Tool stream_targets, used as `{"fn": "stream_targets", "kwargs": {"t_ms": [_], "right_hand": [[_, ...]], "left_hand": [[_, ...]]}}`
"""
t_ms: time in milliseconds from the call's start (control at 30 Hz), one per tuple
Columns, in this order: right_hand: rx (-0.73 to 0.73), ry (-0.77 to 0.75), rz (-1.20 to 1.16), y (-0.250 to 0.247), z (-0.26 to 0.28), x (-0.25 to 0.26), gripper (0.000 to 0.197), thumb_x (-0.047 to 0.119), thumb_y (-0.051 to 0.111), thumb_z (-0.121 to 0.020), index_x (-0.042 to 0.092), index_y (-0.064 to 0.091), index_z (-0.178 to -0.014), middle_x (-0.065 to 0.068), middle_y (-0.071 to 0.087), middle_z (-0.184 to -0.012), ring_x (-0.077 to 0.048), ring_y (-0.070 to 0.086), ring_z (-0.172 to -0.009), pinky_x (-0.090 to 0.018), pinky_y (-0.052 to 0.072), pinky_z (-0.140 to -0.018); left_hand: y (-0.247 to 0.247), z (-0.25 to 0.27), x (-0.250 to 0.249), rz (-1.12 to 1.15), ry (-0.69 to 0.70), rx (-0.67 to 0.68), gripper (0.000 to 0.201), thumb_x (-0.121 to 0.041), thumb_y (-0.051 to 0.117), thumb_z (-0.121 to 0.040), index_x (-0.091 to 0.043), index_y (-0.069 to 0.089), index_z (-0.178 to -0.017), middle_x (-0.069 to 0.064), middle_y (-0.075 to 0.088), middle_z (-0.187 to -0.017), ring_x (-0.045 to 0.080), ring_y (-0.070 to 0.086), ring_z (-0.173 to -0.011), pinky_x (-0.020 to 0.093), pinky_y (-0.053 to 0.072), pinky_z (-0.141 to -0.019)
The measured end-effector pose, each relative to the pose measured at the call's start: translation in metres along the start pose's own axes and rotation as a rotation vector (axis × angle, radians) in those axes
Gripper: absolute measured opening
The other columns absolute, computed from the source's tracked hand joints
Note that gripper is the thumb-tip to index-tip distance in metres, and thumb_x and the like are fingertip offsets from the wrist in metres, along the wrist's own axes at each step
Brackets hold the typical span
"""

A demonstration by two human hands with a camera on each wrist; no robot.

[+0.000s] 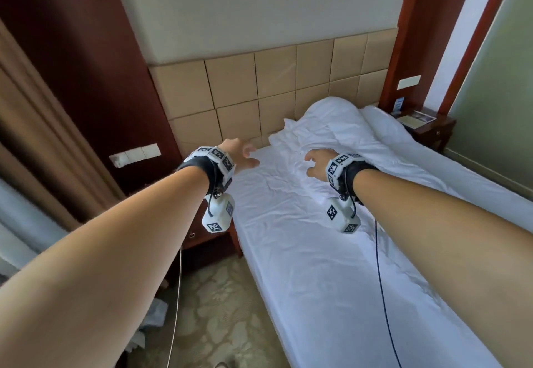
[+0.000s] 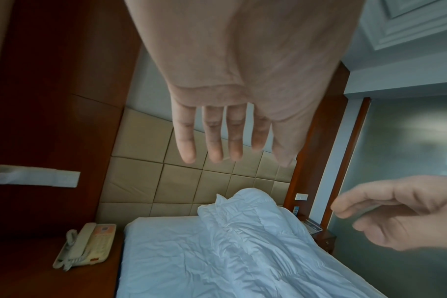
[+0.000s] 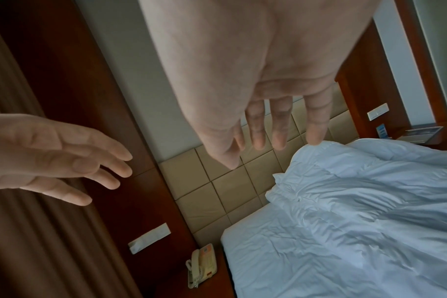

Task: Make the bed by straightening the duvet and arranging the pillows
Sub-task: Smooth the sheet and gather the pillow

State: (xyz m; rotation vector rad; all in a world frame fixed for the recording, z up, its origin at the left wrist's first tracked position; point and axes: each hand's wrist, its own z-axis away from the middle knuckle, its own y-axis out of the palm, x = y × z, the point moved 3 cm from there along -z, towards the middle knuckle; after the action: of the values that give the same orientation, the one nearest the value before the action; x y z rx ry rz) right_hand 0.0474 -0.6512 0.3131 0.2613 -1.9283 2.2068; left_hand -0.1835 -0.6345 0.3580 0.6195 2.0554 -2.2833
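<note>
Reaching out over the bed with both arms here, and neither grip has hold of anything. Our left hand hangs above the near corner of the mattress with its fingers straight and spread, palm down. Our right hand hovers just over the duvet, fingers loose and a bit curled, not touching the fabric as far as we can tell. The duvet is bunched in a crumpled ridge along the far side of the bed, its top end piled up against the padded headboard. The near half is just wrinkled sheet. A beige phone sits on the dark nightstand beside the bed.
</note>
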Motion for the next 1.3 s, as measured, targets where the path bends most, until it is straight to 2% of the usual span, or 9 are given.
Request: {"fn": "stream_targets", "kwargs": {"t_ms": [167,334,534,734,901,1035,1135,1302], "right_hand": [[-0.016,0.085,-0.013,0.011,-0.1,0.015,0.052,0.031,0.057,-0.092,0.02,0.044,-0.141,-0.007,0.045,-0.144,-0.026,0.045,-0.129,-0.031,0.039,-0.104],[0.013,0.194,-0.032,0.018,-0.184,0.027,0.052,0.029,0.055,-0.095,0.017,0.04,-0.144,-0.005,0.039,-0.15,-0.024,0.04,-0.134,-0.028,0.033,-0.107],[0.072,0.276,-0.03,0.021,-0.273,0.029,0.053,0.031,0.054,-0.096,0.017,0.038,-0.144,-0.007,0.038,-0.149,-0.025,0.042,-0.133,-0.031,0.035,-0.106],[0.124,0.321,-0.028,0.032,-0.383,0.01,0.055,0.031,0.052,-0.097,0.016,0.034,-0.147,-0.007,0.035,-0.151,-0.026,0.039,-0.135,-0.034,0.037,-0.108],[0.147,0.312,-0.082,0.047,-0.479,-0.011,0.056,0.032,0.053,-0.096,0.018,0.035,-0.147,-0.008,0.039,-0.148,-0.028,0.044,-0.131,-0.037,0.041,-0.104],[0.179,0.361,-0.123,0.062,-0.536,-0.035,0.056,0.031,0.054,-0.095,0.017,0.036,-0.146,-0.009,0.039,-0.148,-0.029,0.045,-0.129,-0.039,0.043,-0.103],[0.198,0.405,-0.136,0.078,-0.578,-0.056,0.055,0.029,0.055,-0.094,0.018,0.037,-0.145,-0.01,0.039,-0.144,-0.031,0.048,-0.125,-0.04,0.045,-0.1],[0.189,0.511,-0.156,0.11,-0.646,-0.1,0.06,0.029,0.058,-0.092,0.022,0.034,-0.146,-0.006,0.033,-0.149,-0.031,0.041,-0.132,-0.044,0.04,-0.105]], "left_hand": [[-0.003,-0.116,0.05,-0.032,0.075,0.007,0.041,-0.038,0.064,-0.087,-0.021,0.058,-0.124,0.002,0.064,-0.119,0.022,0.058,-0.1,0.032,0.049,-0.083],[-0.012,-0.225,0.089,-0.018,0.163,0.104,0.049,-0.038,0.064,-0.088,-0.021,0.052,-0.133,-0.002,0.061,-0.126,0.022,0.055,-0.118,0.032,0.045,-0.093],[-0.009,-0.337,0.118,-0.002,0.235,0.17,0.05,-0.038,0.065,-0.088,-0.019,0.052,-0.133,0.0,0.059,-0.126,0.024,0.056,-0.114,0.028,0.04,-0.084],[0.016,-0.459,0.149,0.012,0.222,0.239,0.049,-0.041,0.066,-0.083,-0.024,0.055,-0.127,-0.003,0.063,-0.121,0.02,0.058,-0.11,0.036,0.046,-0.097],[0.039,-0.553,0.162,-0.032,0.211,0.236,0.042,-0.032,0.063,-0.085,-0.02,0.056,-0.124,-0.002,0.06,-0.117,0.019,0.053,-0.101,0.029,0.043,-0.082],[0.059,-0.624,0.159,-0.064,0.253,0.268,0.051,-0.033,0.064,-0.088,-0.019,0.05,-0.135,0.002,0.058,-0.132,0.023,0.056,-0.117,0.031,0.045,-0.094],[0.081,-0.681,0.155,-0.109,0.291,0.303,0.053,-0.035,0.063,-0.088,-0.019,0.047,-0.136,0.003,0.055,-0.134,0.024,0.055,-0.118,0.032,0.044,-0.095],[0.134,-0.776,0.145,-0.187,0.348,0.382,0.058,-0.033,0.061,-0.09,-0.017,0.04,-0.141,0.008,0.049,-0.138,0.027,0.051,-0.122,0.039,0.044,-0.099]]}}
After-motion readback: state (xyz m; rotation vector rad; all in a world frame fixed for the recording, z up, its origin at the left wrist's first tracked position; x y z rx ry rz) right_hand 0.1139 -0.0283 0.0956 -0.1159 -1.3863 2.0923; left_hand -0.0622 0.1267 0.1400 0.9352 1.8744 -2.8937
